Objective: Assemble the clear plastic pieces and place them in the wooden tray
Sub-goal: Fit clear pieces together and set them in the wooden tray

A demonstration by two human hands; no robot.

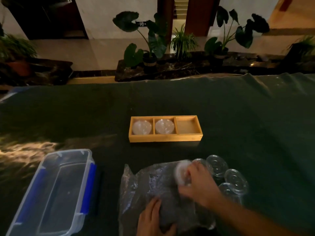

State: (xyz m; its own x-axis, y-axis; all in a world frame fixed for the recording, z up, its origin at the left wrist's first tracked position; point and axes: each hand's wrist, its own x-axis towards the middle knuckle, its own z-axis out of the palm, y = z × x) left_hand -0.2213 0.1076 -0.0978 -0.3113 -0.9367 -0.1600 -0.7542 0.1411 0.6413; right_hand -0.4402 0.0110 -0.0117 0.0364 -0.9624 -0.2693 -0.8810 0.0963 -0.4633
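A wooden tray (pixel 165 138) with three compartments lies mid-table. Its left compartment holds a clear plastic piece (pixel 142 127), the middle one holds another (pixel 164 126), and the right one is bare. Nearer me lies a crinkled clear plastic bag (pixel 153 188). My left hand (pixel 153 218) presses flat on the bag's near end. My right hand (pixel 196 183) is over the bag's far right corner, fingers closed on a blurred round clear plastic piece (pixel 181 172). Several clear round lids (pixel 217 166) lie just right of that hand.
A clear plastic storage box (pixel 51 193) with blue clips stands at the near left. A dark green cloth (pixel 238 116) covers the table. Potted plants (pixel 150 41) and a dark ledge lie beyond the table's far edge.
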